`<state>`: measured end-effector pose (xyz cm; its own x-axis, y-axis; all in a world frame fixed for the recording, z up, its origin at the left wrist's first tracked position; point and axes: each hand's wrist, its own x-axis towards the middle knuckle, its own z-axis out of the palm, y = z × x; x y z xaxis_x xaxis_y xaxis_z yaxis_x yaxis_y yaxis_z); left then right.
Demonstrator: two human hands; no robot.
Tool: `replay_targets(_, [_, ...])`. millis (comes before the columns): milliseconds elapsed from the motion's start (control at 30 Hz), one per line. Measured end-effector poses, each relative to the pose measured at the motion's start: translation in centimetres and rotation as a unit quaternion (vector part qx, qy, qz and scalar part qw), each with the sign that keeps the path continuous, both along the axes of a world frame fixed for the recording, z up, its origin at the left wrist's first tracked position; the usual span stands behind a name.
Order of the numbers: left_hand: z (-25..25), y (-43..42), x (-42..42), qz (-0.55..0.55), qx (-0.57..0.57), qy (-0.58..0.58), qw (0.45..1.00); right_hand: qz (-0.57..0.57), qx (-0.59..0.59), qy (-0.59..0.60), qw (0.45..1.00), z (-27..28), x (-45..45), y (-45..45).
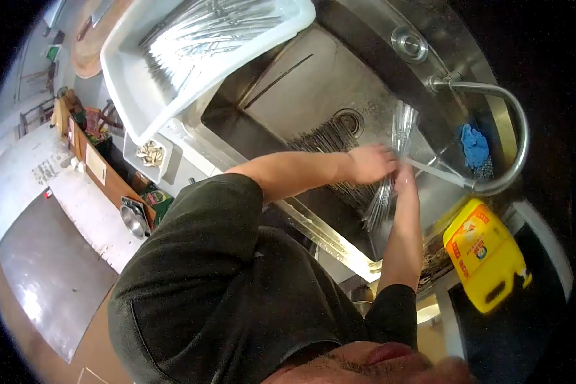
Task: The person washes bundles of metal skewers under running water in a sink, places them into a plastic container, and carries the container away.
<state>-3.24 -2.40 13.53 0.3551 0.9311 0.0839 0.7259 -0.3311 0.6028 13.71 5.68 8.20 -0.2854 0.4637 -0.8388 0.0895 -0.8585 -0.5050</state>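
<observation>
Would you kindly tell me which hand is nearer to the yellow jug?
Right. The right hand, at the bundle of metal skewers, is on the yellow jug's side; the left hand is just beyond it, farther from the jug.

"Can you make out the grip near half past two?"

"Barely: the left hand (370, 164) blurs at the fingers, the right hand (404, 180) is partly covered, and the bundled metal skewers (403, 123) look too fine to count."

"And at eleven?"

"The top edge cuts off the white tub (127, 109), and glare washes out the rods (208, 38) inside."

"Elsewhere?"

"Near half past nine, small pieces (150, 155) in a tray (130, 153) defy identifying; toward four, the yellow jug (493, 259) bears print too tiny to read."
</observation>
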Motion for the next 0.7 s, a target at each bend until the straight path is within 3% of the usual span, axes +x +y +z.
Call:
replay_targets(33, [1.3, 0.7, -0.7, -0.015, 0.034, 0.019, 0.999, -0.090, -0.095, 0.075, 0.989, 0.4, -0.4, 0.5])
replay_targets(67, [2.6, 1.8, -1.3, -0.032, 0.067, 0.037, 0.997, 0.057, 0.027, 0.009, 0.998, 0.5, -0.8, 0.2])
replay_targets(100, [4.0, 2.8, -2.0, -0.051, 0.100, 0.054, 0.992, 0.200, 0.147, -0.062, 0.967, 1.5, -1.8, -0.3])
replay_targets(133, [4.8, 3.4, -2.5, -0.072, 0.034, 0.089, 0.993, 0.336, 0.258, -0.134, 0.896, 2.5, -2.9, -0.8])
replay_targets(200, [6.2, 4.2, -4.0, -0.104, -0.103, 0.163, 0.976, 0.568, 0.438, -0.258, 0.647, 4.1, -5.2, -1.6])
replay_targets(233, [7.1, 5.4, -5.0, -0.151, -0.300, 0.159, 0.928, 0.593, 0.493, -0.253, 0.584, 3.8, -5.7, -1.5])
replay_targets(267, [5.9, 6.1, -6.0, -0.172, -0.369, 0.152, 0.901, 0.609, 0.548, -0.251, 0.516, 3.5, -6.1, -1.4])
replay_targets(333, [2.8, 6.0, -6.9, -0.210, -0.504, 0.127, 0.828, 0.519, 0.620, -0.135, 0.572, 2.2, -5.5, -1.5])
replay_targets(367, [1.6, 4.9, -7.2, -0.160, -0.546, 0.019, 0.822, 0.497, 0.703, -0.078, 0.503, 1.2, -5.5, -1.5])
replay_targets(433, [-1.4, 1.6, -8.0, -0.047, -0.604, -0.196, 0.771, 0.496, 0.743, -0.035, 0.447, 1.1, -5.8, -1.3])
replay_targets(467, [-8.2, -1.0, -5.8, -0.016, -0.535, -0.300, 0.790, 0.494, 0.762, -0.012, 0.418, 1.2, -6.2, -0.9])
replay_targets(533, [-3.7, -1.4, -5.1, 0.036, -0.665, -0.517, 0.538, 0.496, 0.749, 0.019, 0.438, 0.8, -5.7, -0.4])
replay_targets(633, [-7.1, -1.2, -1.4, 0.042, -0.636, -0.605, 0.478, 0.524, 0.734, 0.021, 0.432, -0.4, -4.7, 1.1])
replay_targets(700, [-7.3, -0.8, 0.1, 0.102, -0.628, -0.641, 0.429, 0.516, 0.749, 0.012, 0.414, -0.7, -4.2, 2.4])
